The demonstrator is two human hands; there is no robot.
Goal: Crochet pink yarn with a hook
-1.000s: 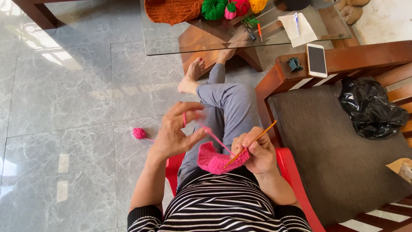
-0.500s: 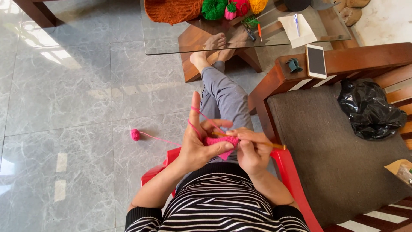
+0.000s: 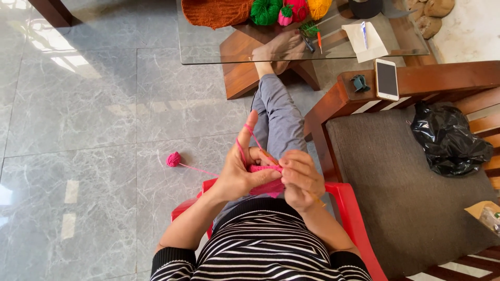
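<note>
Since the earlier frames the two hands have drawn together over the lap, and the pink crochet piece (image 3: 264, 179) that was hanging open between them is now bunched tight between the palms. That reads as the work having gone from pulling slack yarn to forming a stitch close in, though the hook tip itself is hidden.

Left hand (image 3: 237, 169) is partly spread: its forefinger stands straight up with the pink yarn (image 3: 249, 136) looped over it under tension, while the thumb and lower fingers press the crochet piece from the left. Right hand (image 3: 301, 179) is curled shut, fingers pinched together on the crochet piece and on a thin yellowish hook (image 3: 322, 203), of which only a short end shows behind the hand.

From the hands a strand runs left and down to a small pink yarn ball (image 3: 173, 159) lying on the grey tiled floor (image 3: 78, 130), well apart from the red chair (image 3: 351, 218) the person sits on.

Far ahead, a glass worktop (image 3: 208, 52) carries an orange knitted piece (image 3: 216, 11), green, pink and yellow yarn balls and a paper. To the right, a phone (image 3: 386, 79) rests on the wooden arm of a cushioned seat, with a black bag (image 3: 448, 140) on the cushion
</note>
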